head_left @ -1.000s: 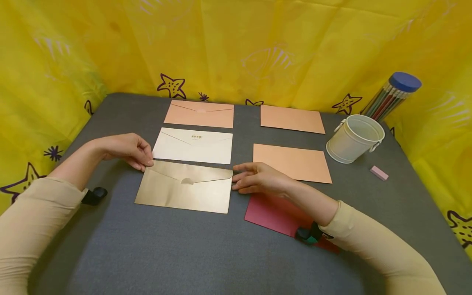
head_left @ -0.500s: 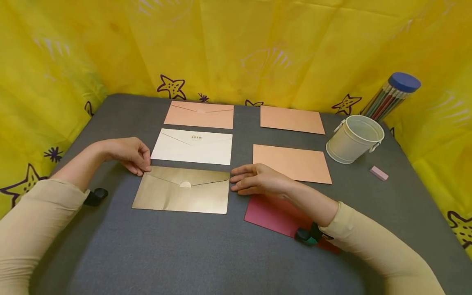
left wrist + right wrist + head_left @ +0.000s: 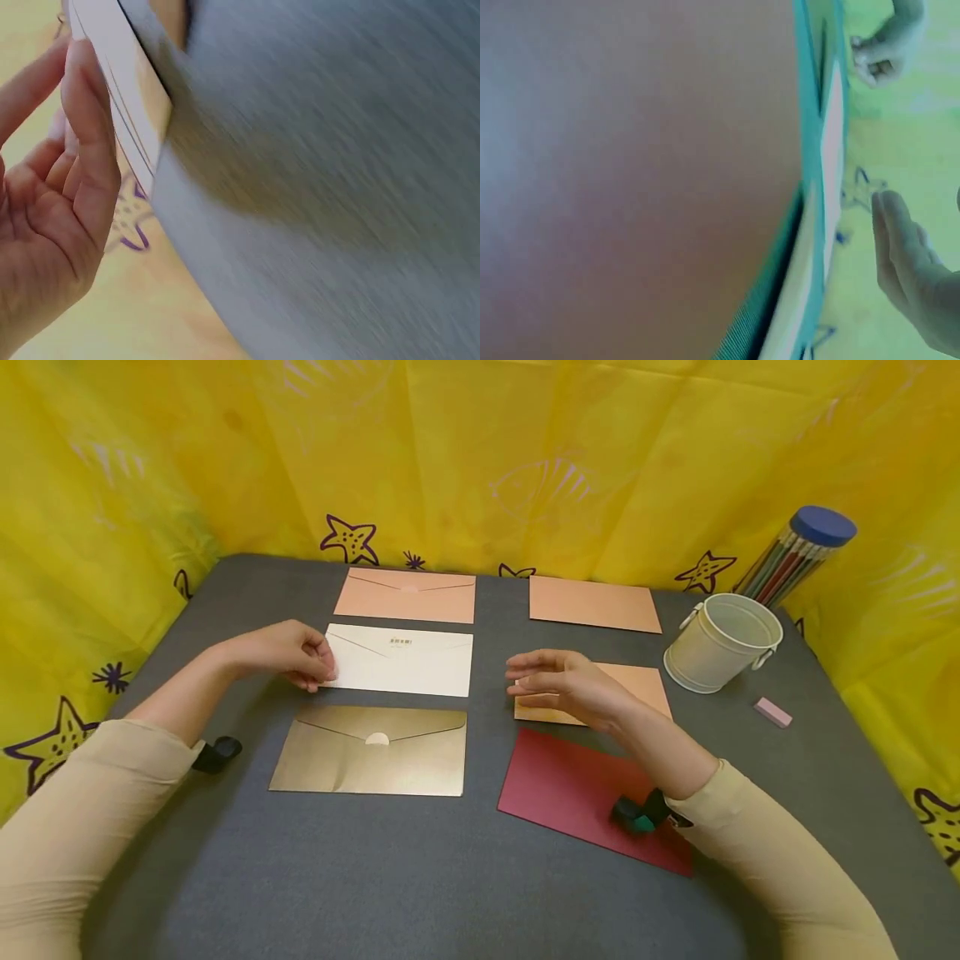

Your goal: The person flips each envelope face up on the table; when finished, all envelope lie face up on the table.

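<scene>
My left hand hovers at the left end of the white envelope, its fingers loosely bent and overlapping that end. The left wrist view shows the hand beside the white envelope, with no object in its grasp. In front of it the gold envelope lies flat, flap side up with a round seal. My right hand is raised with its fingers extended, over the left part of a peach envelope. Under the right wrist lies a dark red envelope, partly covered by the wrist camera.
At the back are a salmon envelope with its flap up and another peach envelope. On the right stand a white bucket and a tube of pencils with a blue lid. A pink eraser lies nearby.
The gold envelope has slid slightly toward the person, widening its gap from the white one. My left hand has let go of it and moved up to the white envelope; my right hand has lifted away rightward.
</scene>
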`<action>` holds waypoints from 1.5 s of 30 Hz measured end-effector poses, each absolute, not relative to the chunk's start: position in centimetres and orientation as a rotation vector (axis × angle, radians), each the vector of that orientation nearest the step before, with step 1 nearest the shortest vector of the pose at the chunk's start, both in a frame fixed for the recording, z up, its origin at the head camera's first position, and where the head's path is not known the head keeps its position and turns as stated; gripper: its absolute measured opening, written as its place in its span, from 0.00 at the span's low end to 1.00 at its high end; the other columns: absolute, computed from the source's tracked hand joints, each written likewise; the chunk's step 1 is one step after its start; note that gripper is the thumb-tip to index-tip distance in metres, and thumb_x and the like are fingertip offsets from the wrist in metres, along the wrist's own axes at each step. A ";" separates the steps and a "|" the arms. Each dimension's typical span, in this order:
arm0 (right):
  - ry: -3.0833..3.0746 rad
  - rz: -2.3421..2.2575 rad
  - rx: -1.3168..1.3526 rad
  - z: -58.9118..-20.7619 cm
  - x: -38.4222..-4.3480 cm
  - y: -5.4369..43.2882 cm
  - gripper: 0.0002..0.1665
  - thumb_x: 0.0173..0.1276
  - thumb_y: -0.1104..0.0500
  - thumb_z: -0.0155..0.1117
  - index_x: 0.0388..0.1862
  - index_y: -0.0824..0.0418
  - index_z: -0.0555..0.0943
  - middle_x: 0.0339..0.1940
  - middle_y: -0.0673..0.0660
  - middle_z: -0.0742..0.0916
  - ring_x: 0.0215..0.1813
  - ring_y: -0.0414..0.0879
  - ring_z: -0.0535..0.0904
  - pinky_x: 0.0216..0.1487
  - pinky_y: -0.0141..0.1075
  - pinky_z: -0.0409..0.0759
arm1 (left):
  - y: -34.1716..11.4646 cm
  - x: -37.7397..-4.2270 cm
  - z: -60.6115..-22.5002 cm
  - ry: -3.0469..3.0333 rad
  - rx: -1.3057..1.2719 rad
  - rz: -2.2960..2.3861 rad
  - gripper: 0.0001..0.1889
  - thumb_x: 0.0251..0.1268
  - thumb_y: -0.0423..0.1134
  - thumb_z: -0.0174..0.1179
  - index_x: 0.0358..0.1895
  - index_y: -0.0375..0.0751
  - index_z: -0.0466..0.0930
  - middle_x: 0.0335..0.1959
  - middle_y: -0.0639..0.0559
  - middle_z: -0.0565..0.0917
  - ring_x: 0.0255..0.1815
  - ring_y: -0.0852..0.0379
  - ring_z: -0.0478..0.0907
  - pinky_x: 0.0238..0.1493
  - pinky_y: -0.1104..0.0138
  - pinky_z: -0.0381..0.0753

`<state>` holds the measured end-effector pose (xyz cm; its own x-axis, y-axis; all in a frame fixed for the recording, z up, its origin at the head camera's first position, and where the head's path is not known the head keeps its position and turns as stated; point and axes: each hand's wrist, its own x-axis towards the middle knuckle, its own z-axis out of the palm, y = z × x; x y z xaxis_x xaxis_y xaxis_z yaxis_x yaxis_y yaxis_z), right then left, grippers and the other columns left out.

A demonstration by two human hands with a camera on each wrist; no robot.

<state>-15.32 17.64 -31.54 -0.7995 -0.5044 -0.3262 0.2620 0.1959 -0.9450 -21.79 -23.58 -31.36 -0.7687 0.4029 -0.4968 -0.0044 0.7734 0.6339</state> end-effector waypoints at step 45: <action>2.496 -1.743 0.727 -32.3 -28.3 26.8 0.43 0.71 0.52 0.58 0.78 0.63 0.53 0.81 0.59 0.57 0.80 0.52 0.56 0.81 0.40 0.58 | 3.2 -28.1 -33.2 1.895 0.007 1.868 0.37 0.69 0.37 0.58 0.76 0.32 0.52 0.80 0.43 0.53 0.82 0.47 0.51 0.82 0.57 0.54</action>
